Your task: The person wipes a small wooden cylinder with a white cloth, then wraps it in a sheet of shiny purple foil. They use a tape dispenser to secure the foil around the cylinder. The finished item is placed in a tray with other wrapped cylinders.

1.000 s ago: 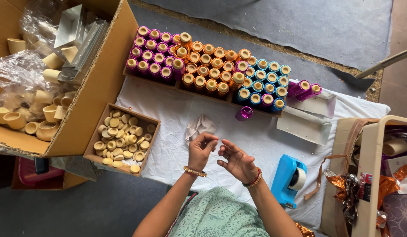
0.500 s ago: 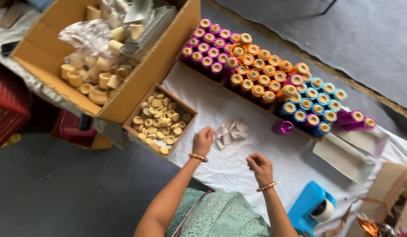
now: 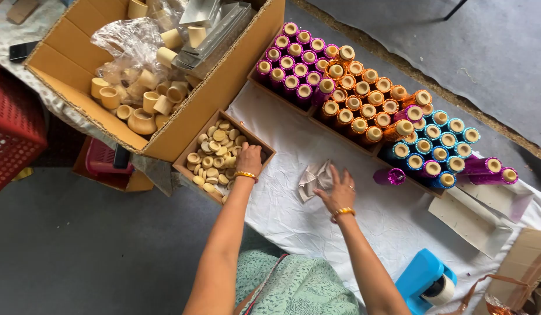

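Head view — both hands down on the work, one in the small box, one on the paper scraps.

Left hand [image 3: 249, 158] reaches into the small cardboard tray [image 3: 187, 156] of pale short rings [image 3: 212, 157], fingers curled down among them – cannot tell if it has one pinched. Right hand [image 3: 340, 188] lies open, fingers spread, fingertips on the crumpled paper pieces [image 3: 314, 177] on the white cloth [image 3: 317, 227]. Tray sits left of the cloth, against the big carton [image 3: 78, 76] of larger pale tubes. Far side: rows of foil-wrapped spools [image 3: 364, 96], purple, orange, blue. One loose purple spool [image 3: 390, 176] lies right of the right hand. Blue tape dispenser [image 3: 422, 280] near right.
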